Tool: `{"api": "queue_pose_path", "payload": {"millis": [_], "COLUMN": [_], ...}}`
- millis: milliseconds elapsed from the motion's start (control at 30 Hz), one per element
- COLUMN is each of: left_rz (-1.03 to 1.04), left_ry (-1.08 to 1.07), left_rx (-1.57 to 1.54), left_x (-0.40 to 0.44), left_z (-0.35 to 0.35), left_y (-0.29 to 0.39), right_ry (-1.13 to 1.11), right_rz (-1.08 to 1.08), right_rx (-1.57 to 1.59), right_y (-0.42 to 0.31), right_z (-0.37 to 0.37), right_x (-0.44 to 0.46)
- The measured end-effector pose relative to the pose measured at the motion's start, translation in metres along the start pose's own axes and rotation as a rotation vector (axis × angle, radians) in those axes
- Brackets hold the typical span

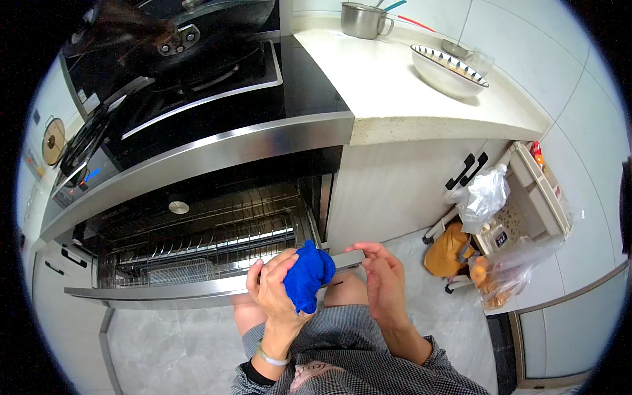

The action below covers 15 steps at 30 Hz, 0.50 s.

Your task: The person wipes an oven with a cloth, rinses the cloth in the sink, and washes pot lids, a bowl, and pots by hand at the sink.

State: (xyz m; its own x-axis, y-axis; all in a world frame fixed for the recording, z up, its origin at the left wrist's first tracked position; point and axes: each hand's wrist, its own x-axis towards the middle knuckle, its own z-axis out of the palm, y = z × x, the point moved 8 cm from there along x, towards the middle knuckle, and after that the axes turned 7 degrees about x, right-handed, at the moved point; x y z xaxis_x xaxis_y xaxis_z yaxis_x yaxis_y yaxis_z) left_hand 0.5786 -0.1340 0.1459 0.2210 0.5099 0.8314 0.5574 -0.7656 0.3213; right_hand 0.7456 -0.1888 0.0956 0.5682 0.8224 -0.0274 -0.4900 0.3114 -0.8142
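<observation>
A bunched blue cloth [308,276] is gripped in my left hand [275,289], just over the front panel of a pulled-out drawer [230,287]. Wire dish racks [204,247] line the inside of this drawer. At the panel's right end, my right hand [383,282] has its fingers apart and holds nothing. Its fingertips are close to the panel's edge; whether they touch it I cannot tell. The cloth covers part of the panel and the rack corner behind it.
Above the drawer is a black stove top [217,85] with a steel front edge. On the pale counter [329,66] at right stand a steel pot [363,21] and a patterned bowl [447,74]. A wheeled cart [536,191] with bags stands at the right, beside a tan bag [447,250].
</observation>
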Motion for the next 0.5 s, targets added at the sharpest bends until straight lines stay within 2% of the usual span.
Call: {"api": "queue_pose_path", "payload": {"millis": [33,100,133,200,300,400,500], "left_rz": [-0.004,-0.006,0.003,0.017,0.017,0.009,0.012], "left_ry": [-0.006,-0.014,-0.013,0.001,-0.020,0.012,0.019], "left_rx": [0.004,0.008,-0.005,-0.020,-0.011,-0.039,-0.036], "left_x": [0.000,-0.001,-0.002,0.000,-0.001,-0.003,-0.003], "left_z": [0.000,0.000,-0.001,0.001,0.002,0.003,0.000], "left_y": [0.000,0.001,0.000,-0.001,-0.001,-0.002,-0.002], "right_ry": [0.000,0.115,0.118,-0.052,-0.071,-0.084,-0.095], "right_rz": [0.000,0.154,0.151,-0.005,-0.015,0.067,0.031], "right_rx": [0.001,-0.023,-0.018,0.008,0.041,0.012,-0.032], "right_y": [0.001,0.015,0.016,0.000,-0.024,-0.017,-0.011], "right_z": [-0.001,-0.013,-0.016,-0.007,-0.001,0.000,-0.004], "right_x": [0.003,0.009,0.009,0.012,0.008,0.007,0.008]}}
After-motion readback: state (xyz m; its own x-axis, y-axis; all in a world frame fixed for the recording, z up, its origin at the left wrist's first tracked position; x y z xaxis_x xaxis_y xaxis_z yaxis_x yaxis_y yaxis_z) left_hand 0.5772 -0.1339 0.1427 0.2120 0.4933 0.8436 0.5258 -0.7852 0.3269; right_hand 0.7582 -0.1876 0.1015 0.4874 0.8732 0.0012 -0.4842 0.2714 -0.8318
